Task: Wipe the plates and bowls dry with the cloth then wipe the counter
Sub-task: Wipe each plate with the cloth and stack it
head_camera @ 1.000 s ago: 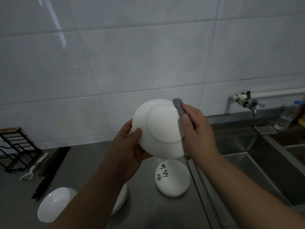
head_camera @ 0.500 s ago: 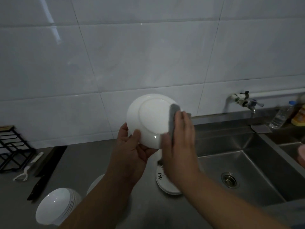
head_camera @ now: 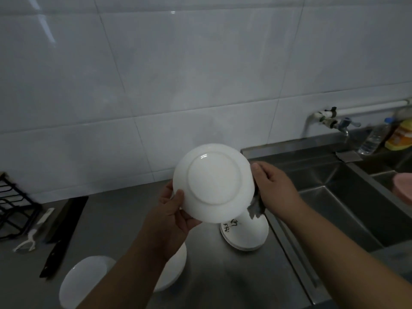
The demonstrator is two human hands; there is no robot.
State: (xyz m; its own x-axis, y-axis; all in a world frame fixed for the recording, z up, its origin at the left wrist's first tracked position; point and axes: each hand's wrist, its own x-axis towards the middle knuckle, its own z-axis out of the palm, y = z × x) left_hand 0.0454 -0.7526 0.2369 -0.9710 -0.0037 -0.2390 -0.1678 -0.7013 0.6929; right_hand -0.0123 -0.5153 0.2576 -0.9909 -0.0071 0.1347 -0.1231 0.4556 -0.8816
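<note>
- The plate (head_camera: 214, 181) shows only its underside; its upper face is turned away.
- The cloth (head_camera: 256, 208) is mostly hidden behind the plate's rim and the right hand (head_camera: 274, 188).
- The left hand (head_camera: 171, 217) has its fingers out of sight behind the plate.
- The marked plates (head_camera: 245, 233) by the sink's edge are half covered; their writing is too small to read.
- The bowls (head_camera: 84, 279) at the bench's near edge are partly hidden by the left arm.
- A pink thing (head_camera: 403, 186) is cut by the right edge.
- The rack (head_camera: 13, 208) is cut by the left edge.
</note>
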